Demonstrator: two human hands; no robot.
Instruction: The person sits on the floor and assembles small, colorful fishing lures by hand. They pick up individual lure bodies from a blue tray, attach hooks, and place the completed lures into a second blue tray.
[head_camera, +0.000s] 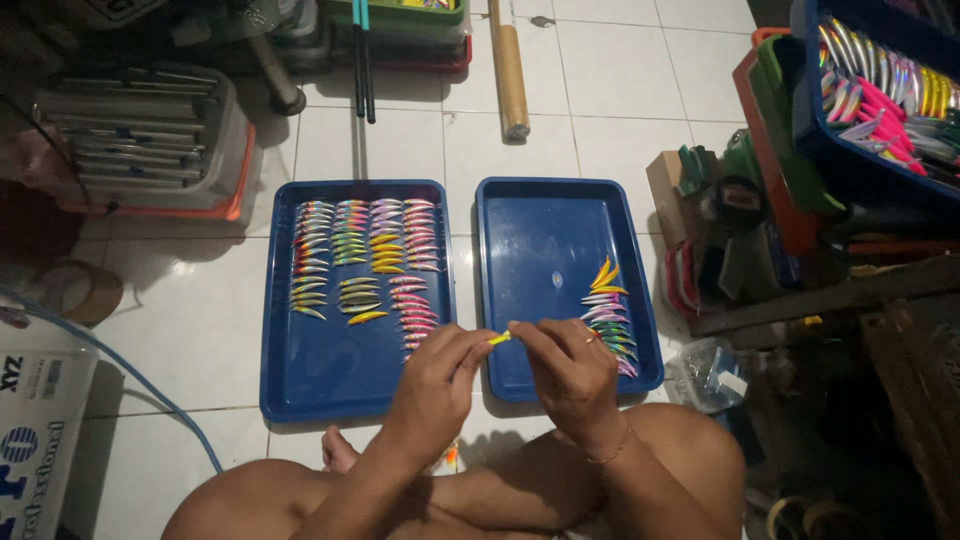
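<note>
My left hand (438, 378) and my right hand (572, 372) meet over the near edge of two blue trays, both pinching a small yellow fishing lure (500, 338) between their fingertips. The left blue tray (300, 370) holds several rows of small multicoloured lures (365, 255). The right blue tray (545, 250) holds one short column of lures (608, 318) along its right side. My bare knees are at the bottom of the view.
A blue crate (880, 100) of larger lures sits top right above orange and green bins. A clear bin (140, 140) with metal parts is top left, a wooden stick (510, 70) lies beyond the trays, a tape roll (85, 290) and a box at left.
</note>
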